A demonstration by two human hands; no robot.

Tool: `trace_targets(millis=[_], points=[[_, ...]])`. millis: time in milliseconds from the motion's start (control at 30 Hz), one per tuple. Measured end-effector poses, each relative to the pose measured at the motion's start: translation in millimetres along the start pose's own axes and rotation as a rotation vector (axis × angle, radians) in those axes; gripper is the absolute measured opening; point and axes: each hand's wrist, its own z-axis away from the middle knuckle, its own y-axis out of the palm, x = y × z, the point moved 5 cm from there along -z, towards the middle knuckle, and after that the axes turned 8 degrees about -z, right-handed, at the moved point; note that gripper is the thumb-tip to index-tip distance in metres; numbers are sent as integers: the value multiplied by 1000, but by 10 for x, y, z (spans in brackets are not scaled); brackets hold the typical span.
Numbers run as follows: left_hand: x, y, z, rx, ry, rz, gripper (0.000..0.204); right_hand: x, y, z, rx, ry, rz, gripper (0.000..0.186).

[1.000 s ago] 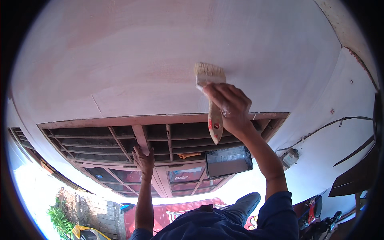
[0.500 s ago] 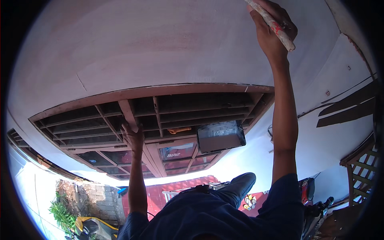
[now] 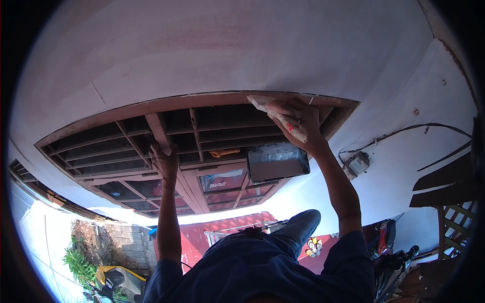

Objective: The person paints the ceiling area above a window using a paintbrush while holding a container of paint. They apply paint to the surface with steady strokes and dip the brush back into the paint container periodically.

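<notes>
My left hand (image 3: pixel 165 162) is closed around an upright wooden post (image 3: pixel 157 130) of the brown louvred window vent (image 3: pixel 101 119). In my right hand (image 3: pixel 306 119) is a paint-smeared paintbrush (image 3: pixel 294 128) with red marks on its handle. Its pale wide end lies close to the vent's top beam, just below the white wall (image 3: pixel 202 55); whether it touches cannot be made out. Below that hand, a black-rimmed tray (image 3: pixel 279 178) with greyish-brown paint (image 3: pixel 275 169) sits against the frame. Left of the tray, an orange-handled tool (image 3: pixel 225 152) rests on the ledge.
Glazed brown shutters (image 3: pixel 222 184) lie below the vent. A meter-like box (image 3: pixel 356 164) with a cable is fixed to the right wall. Beneath me are a ladder (image 3: pixel 214 237), red floor tiles (image 3: pixel 194 240) and yellow sandals (image 3: pixel 314 247). Motorbikes stand at lower left (image 3: pixel 118 280) and right (image 3: pixel 391 265).
My right hand has come down and left with the paintbrush, from high on the wall to the vent's top beam. My left hand keeps its grip on the post.
</notes>
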Motion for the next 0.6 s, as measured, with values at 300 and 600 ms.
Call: trace_targets(millis=[300, 600], points=[[15, 16, 0, -51, 17, -17, 62, 81, -295, -500, -331, -94, -1, 23], [-13, 13, -2, -37, 16, 21, 56, 45, 221, 83, -254, -106, 173, 34]])
